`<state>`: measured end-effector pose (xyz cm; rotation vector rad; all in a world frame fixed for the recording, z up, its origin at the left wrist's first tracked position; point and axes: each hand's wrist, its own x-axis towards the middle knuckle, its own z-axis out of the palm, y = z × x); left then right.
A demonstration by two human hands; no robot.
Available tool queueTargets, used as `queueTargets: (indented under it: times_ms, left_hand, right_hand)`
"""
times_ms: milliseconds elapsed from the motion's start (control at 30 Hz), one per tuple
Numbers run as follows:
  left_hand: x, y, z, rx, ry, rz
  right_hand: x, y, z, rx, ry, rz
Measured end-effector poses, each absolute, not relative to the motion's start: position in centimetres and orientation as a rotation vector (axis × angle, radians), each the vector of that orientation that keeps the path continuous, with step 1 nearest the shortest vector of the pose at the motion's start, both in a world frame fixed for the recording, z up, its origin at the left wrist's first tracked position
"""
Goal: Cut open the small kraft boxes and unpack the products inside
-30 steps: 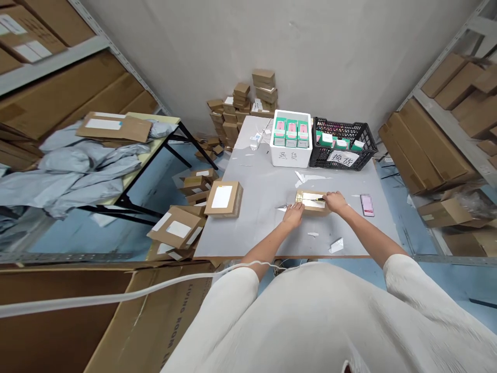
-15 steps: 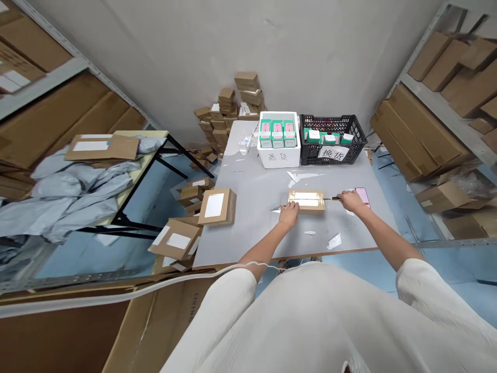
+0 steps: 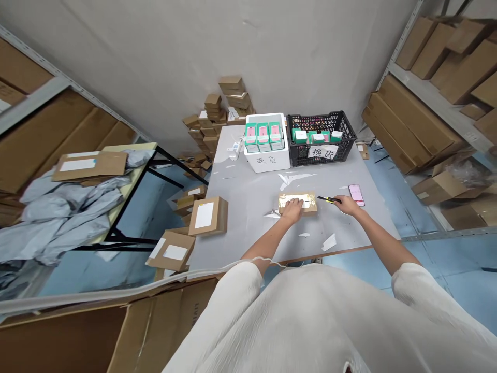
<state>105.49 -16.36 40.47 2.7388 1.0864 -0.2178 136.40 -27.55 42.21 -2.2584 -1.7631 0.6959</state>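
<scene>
the taped box (image 3: 309,203) stretches left to right on the counter (image 3: 248,207) under the left hand (image 3: 293,208) (fingers' grip unclear from here); the right hand (image 3: 346,204), beyond the box's right end, clasps a cutter (image 3: 327,199).

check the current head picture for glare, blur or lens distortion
Head view, centre: shiny tape on the small carton glints; head view, edges: left shelf and right shelf look slanted, stretched and softer than the table; head view overall: fairly even light.
</scene>
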Motion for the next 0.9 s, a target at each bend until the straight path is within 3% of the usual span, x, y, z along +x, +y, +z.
queueTargets:
  times_ms: [367, 900]
  left_hand:
    - [106.7, -15.7, 40.9, 2.672, 1.152, -0.367]
    - [105.9, -16.8, 40.0, 2.739, 1.150, -0.319]
  right_hand:
    - [136.1, -25.3, 41.1, -2.210, -1.928, 0.713]
    - [134.0, -21.0, 42.9, -2.124, -2.404, 0.523]
